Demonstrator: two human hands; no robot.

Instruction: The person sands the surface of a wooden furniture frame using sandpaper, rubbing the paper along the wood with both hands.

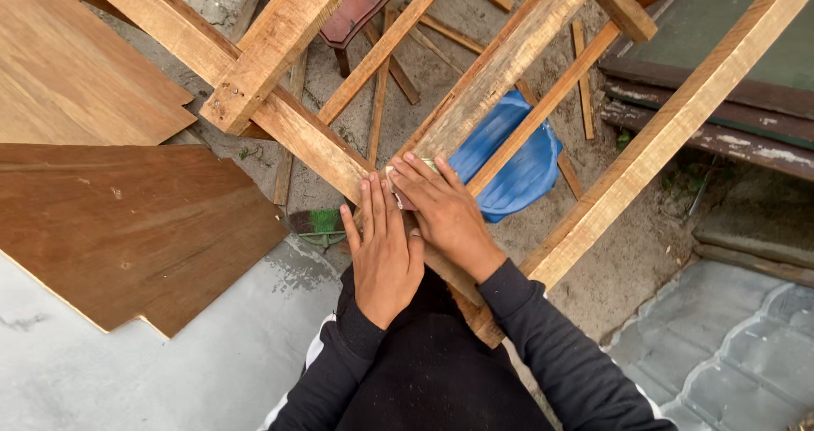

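- Wooden frame (509,58) of pale, rough-sawn beams fills the middle of the head view; both hands work at a joint near its centre.
- One long beam (288,126) runs from the upper left down toward the lower right and passes under the hands; its long axis lies on that diagonal.
- A second beam (500,66) runs the other way, from the upper right down to the joint, and meets the first there.
- A third, outer beam (670,126) lies parallel to the second, further right, well apart from the hands.
- The left hand (386,257) lies flat on the first beam, palm down, fingers (373,206) straight and close together, pointing up the picture; it grasps nothing.
- The right hand (445,211) rests just beside it, touching it, fingers bent over a small pale object (428,165) pressed against the joint; what the object is cannot be told, as the hand hides most of it.
- Both arms wear dark sleeves (551,346) with a white stripe.
- Below the frame a blue plastic sheet (517,168) lies on the sandy ground (627,261), between two beams.
- A brush with green bristles (318,223) lies just left of the left hand.
- Brown plywood boards (127,228) lie to the left on grey concrete (170,380).
- Thin wooden slats (377,109) are scattered on the ground under the frame.
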